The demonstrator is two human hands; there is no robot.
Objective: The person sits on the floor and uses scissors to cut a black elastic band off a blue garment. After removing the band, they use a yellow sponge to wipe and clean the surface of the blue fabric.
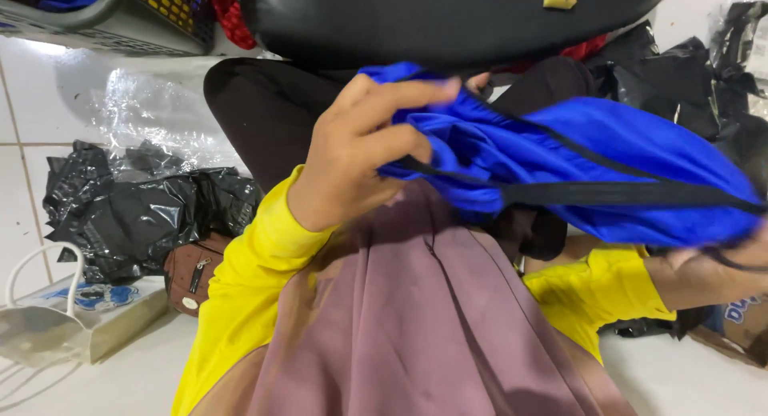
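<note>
The left hand (352, 156) clenches the bunched edge of a soft, light, slippery blue garment (608, 156), best gripped at its black-trimmed hem, while the right hand (720, 272) supports its far end, fingers hidden.

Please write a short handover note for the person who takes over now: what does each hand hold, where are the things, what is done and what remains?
Left hand: shut on the bunched end of the blue garment, fingers curled over the fabric.
Right hand: grips the garment's other end from below; mostly hidden.
The garment, with black trim, is held stretched above the lap, not folded.
Around: crumpled black plastic bags, brown pouch and white paper bag on the tiled floor at left.
Done: garment picked up. Left: folding or packing, seemingly.
</note>
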